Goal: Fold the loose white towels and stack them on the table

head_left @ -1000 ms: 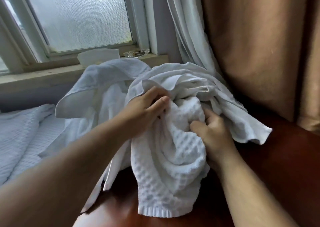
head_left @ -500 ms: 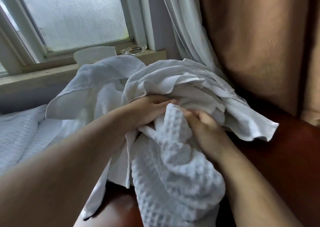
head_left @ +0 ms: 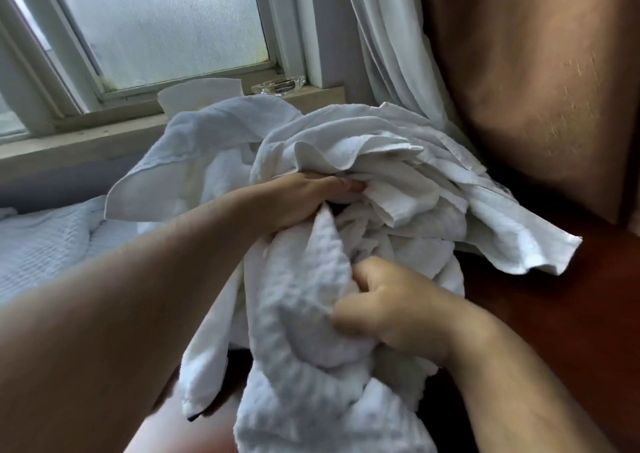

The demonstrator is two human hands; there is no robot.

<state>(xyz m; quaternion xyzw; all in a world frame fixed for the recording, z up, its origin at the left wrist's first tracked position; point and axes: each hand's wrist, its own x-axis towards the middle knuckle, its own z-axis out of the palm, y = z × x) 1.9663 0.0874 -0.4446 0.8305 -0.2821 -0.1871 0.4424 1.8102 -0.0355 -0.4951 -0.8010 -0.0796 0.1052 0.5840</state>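
A heap of loose white towels (head_left: 398, 161) lies on the dark red-brown table (head_left: 554, 314). In front of it a white waffle-weave towel (head_left: 301, 314) hangs bunched toward me. My right hand (head_left: 391, 307) grips that waffle towel low in the middle, fingers curled into its folds. My left hand (head_left: 304, 199) reaches into the heap higher up, fingers pushed between the layers; its fingertips are hidden in the cloth, and a fold of the waffle towel rises under its palm.
A white bedspread (head_left: 45, 244) lies at the left. Behind the heap run a window sill (head_left: 86, 141) with a white paper roll (head_left: 201, 96) and a glass dish (head_left: 278, 85). White and brown curtains (head_left: 519, 89) hang at the right.
My right hand has pulled the waffle towel down and toward me, away from the heap. My left hand has stayed high, pushed deeper into the folds.
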